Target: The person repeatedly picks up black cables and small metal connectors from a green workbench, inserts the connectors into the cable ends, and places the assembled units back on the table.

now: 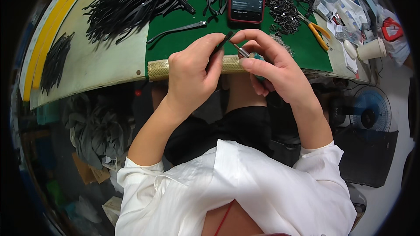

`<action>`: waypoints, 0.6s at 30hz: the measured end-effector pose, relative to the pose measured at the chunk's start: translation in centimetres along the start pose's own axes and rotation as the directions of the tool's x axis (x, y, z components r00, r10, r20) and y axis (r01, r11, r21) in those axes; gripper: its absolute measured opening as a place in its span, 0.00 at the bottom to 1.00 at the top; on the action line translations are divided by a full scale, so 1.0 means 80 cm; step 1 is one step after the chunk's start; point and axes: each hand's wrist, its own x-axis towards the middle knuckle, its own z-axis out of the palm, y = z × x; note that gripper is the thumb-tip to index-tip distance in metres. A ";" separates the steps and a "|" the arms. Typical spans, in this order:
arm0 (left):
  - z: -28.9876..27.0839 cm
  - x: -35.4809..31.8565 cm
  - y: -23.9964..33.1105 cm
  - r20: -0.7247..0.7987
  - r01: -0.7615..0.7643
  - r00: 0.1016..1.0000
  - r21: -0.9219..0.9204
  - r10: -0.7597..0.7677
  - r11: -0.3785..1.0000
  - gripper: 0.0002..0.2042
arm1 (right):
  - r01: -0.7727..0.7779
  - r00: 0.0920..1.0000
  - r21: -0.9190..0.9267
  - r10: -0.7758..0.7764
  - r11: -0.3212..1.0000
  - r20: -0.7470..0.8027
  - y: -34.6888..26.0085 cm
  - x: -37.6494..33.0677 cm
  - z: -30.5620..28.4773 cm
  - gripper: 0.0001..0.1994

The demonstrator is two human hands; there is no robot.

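Observation:
My left hand [190,70] is closed on a black eyeglass temple [225,40], its end sticking up past the thumb and fingertips. In my right hand [280,63] is a small screwdriver [242,52] with a metal shaft and a teal handle, mostly covered by the fingers. Its tip points at the temple's end, close to my right index fingertip; whether they touch I cannot make out. Beyond my hands, a loose temple [177,30] lies on the green mat [168,47]. A large heap of black temples [131,6] spreads at the far left.
A red-cased phone [246,0] stands at the far middle. Right of it are a heap of small dark metal parts [282,13], tiny silvery pieces [280,41] and orange-handled pliers [321,35]. A gold strip [158,69] lines the near edge. A white cup [371,50] and fan [370,110] are right.

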 end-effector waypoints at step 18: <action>-0.006 0.003 0.002 0.013 -0.033 0.999 0.064 0.032 0.997 0.11 | -0.049 0.999 0.112 0.050 0.992 -0.003 -0.006 0.001 0.013 0.15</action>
